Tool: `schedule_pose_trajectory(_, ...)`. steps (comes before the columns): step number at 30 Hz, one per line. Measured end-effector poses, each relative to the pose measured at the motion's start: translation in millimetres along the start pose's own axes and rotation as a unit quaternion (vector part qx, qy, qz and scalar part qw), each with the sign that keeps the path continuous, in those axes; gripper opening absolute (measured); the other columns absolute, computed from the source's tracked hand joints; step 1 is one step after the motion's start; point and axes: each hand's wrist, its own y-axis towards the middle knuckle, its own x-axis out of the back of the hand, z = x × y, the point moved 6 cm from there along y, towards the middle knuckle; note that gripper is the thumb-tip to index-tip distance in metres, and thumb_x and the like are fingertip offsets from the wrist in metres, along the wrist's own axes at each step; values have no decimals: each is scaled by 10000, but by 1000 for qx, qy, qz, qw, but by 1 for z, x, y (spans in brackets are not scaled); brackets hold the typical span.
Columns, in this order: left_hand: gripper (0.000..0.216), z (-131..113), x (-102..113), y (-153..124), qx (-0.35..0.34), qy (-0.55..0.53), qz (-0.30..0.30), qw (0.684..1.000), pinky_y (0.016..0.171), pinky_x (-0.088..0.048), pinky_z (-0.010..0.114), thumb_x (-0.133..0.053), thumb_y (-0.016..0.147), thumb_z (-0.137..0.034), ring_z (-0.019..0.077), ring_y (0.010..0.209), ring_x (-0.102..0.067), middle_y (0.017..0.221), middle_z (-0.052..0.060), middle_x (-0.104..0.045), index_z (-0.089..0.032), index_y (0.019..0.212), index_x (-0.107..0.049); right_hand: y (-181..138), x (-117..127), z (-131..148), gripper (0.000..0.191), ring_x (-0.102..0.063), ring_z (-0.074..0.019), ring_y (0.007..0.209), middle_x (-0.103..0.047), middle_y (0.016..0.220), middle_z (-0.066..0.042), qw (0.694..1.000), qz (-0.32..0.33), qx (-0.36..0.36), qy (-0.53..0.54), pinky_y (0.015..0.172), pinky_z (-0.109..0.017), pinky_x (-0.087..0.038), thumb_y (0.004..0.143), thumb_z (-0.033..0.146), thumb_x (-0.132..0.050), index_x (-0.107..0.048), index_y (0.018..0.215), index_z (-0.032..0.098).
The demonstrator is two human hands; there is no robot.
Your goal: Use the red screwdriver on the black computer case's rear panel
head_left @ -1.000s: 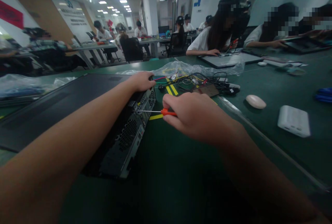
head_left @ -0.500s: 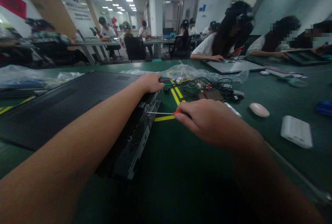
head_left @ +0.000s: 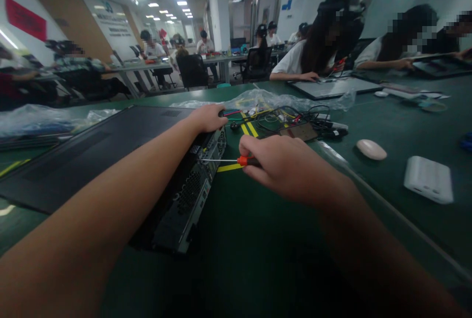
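A black desktop computer case (head_left: 121, 124) lies flat on the green table, its rear panel with vents and ports facing right. My left hand (head_left: 206, 117) grips the far rear corner of the case, its fingers partly hidden. In my right hand (head_left: 282, 165) is a screwdriver (head_left: 242, 161) with an orange and black handle. Its thin shaft points left, level, and the tip meets the rear panel around mid-length. My index finger is lifted a little off the handle, while the thumb stays beside it. Whether the tip sits in a screw is too small to tell.
Behind the case lie loose cables (head_left: 291, 116) and clear plastic wrap (head_left: 254, 97). At right are a pale computer mouse (head_left: 371, 149) and a white box-shaped device (head_left: 428, 179). A co-worker (head_left: 328, 38) sits across the table over a flat panel (head_left: 339, 87).
My right hand's fingers have shifted on the screwdriver, showing more of the orange collar. The tip stays at the rear panel. My left hand keeps its hold; the view has shifted slightly.
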Motion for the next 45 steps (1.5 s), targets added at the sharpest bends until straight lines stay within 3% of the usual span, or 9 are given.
schedule_pose_trajectory(15, 720, 3, 0, 0, -4, 3, 9, 1000, 1247, -503, 380, -504, 989, -413, 333, 1484, -673, 1613, 166, -722, -123, 1630, -654, -3, 4, 3, 136, -703, -265, 861, -784, 979, -86, 1000, -12, 24, -15, 661, -361, -244, 1111, 304, -546, -648, 1115, 214)
schedule_pose_trajectory(25, 697, 3, 1, 0, 4, -7, 7, 1000, 1249, -506, 397, -520, 973, -422, 339, 1476, -673, 1600, 120, -737, -188, 1606, -692, -1, -4, 7, 196, -713, -268, 850, -793, 968, -84, 999, 29, 31, -30, 643, -360, -248, 1122, 334, -516, -681, 1126, 228)
schedule_pose_trajectory(32, 728, 0, 4, -4, 27, -16, 13, 999, 1273, -482, 381, -514, 995, -427, 339, 1517, -648, 1649, 146, -697, -151, 1657, -633, 0, 0, 2, 180, -730, -279, 899, -808, 1008, -97, 999, 5, 31, -20, 664, -359, -248, 1106, 338, -568, -699, 1123, 215)
schedule_pose_trajectory(37, 750, 3, 1, -2, 34, -11, 10, 999, 1299, -464, 410, -495, 1007, -455, 342, 1555, -613, 1707, 165, -646, -141, 1680, -599, -1, 3, -1, 175, -740, -289, 964, -824, 1065, -113, 999, -20, 30, 14, 694, -358, -294, 1022, 234, -650, -710, 1180, 189)
schedule_pose_trajectory(40, 709, 9, -1, 4, 34, 23, 16, 999, 1261, -497, 445, -499, 1001, -498, 361, 1521, -636, 1651, 147, -698, -198, 1622, -664, 0, 2, -2, 160, -739, -283, 959, -826, 1053, -118, 999, -20, 27, 14, 682, -358, -288, 1020, 218, -646, -726, 1154, 186)
schedule_pose_trajectory(45, 720, 13, -1, 17, 2, 62, 53, 997, 1110, -583, 468, -573, 941, -610, 402, 1324, -746, 1481, 203, -794, -170, 1480, -758, -1, 4, -3, 158, -745, -282, 937, -823, 1043, -134, 999, -29, 37, 18, 670, -359, -265, 1039, 234, -622, -740, 1131, 182)
